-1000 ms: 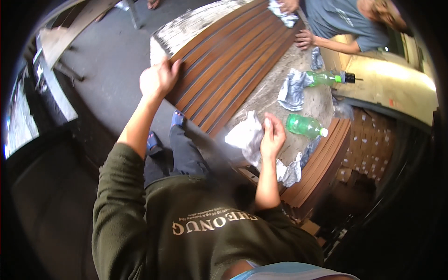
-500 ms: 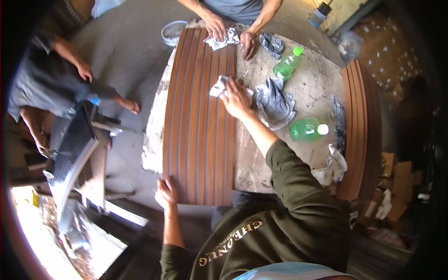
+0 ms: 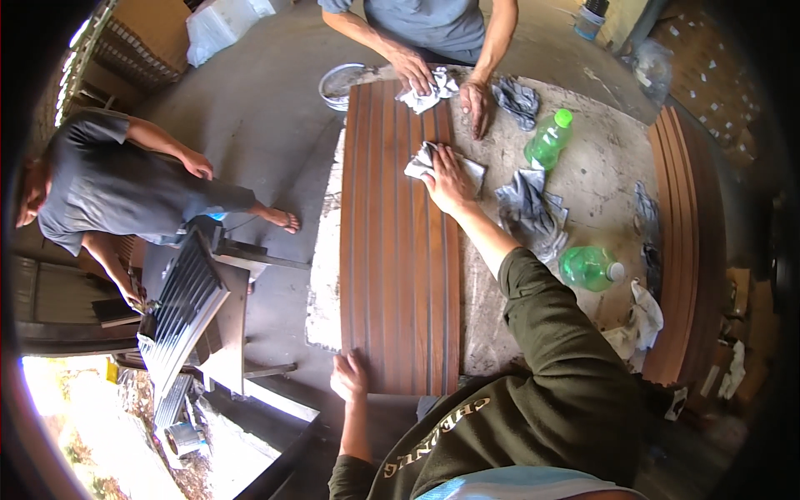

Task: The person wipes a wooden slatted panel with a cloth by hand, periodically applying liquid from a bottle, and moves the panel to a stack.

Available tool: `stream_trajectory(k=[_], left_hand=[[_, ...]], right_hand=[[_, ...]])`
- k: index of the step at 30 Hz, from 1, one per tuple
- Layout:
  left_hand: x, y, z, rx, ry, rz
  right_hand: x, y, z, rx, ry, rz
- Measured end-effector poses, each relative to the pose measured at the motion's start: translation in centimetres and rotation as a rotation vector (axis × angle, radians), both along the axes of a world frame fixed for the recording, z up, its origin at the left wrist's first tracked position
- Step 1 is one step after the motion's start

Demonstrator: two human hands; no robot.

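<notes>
A long brown slatted wooden panel (image 3: 398,275) with dark grooves lies lengthwise on the worn pale table. My right hand (image 3: 450,179) presses a folded white cloth (image 3: 422,163) onto the panel's far half, near its right edge. At the panel's near left corner, my left hand (image 3: 348,377) has its fingers curled at the edge, partly hidden. Across the table, a co-worker's hand (image 3: 412,70) holds another white cloth (image 3: 433,90) on the panel's far end. That person's other hand (image 3: 475,104) rests beside the panel.
Right of the panel are grey rags (image 3: 531,208), a green bottle (image 3: 550,139) standing and another green bottle (image 3: 590,268) lying down. Stacked brown panels (image 3: 679,250) line the table's right side. At left, another person (image 3: 125,183) works at a dark grooved piece (image 3: 190,287).
The whole view has shifted, so the table sits farther right and lower. My right hand and cloth have moved slightly toward the panel's far end. My left hand stays at the near corner.
</notes>
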State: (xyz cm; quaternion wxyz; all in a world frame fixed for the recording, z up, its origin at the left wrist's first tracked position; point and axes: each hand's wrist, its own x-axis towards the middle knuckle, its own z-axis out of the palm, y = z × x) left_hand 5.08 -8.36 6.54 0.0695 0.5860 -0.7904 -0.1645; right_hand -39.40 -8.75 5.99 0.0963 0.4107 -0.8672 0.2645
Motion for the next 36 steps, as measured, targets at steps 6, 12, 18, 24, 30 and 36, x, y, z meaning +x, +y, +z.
stream_trajectory(k=[6,12,18,24,30,36], left_hand=[[1.0,0.3,-0.5,0.104,-0.08,0.093],[0.8,0.7,1.3,0.133,0.122,0.094],[5.9,-1.4,-3.0,0.822,0.584,-0.028],[7.5,4.7,-3.4,1.279,1.122,0.232],[6.1,4.4,-3.1,1.208,1.299,0.193],[7.6,3.2,2.0,0.95,1.508,0.124]], right_hand=[[9.4,4.9,1.6,-0.138,-0.047,0.155],[21.7,15.7,-0.3,-0.02,-0.274,0.368],[22.2,16.7,3.2,-0.899,-1.96,0.563],[23.8,14.7,12.6,-1.438,-1.908,0.426],[29.6,12.7,17.8,-1.298,-1.864,1.092],[28.9,12.6,7.1,-1.087,-2.168,0.373]])
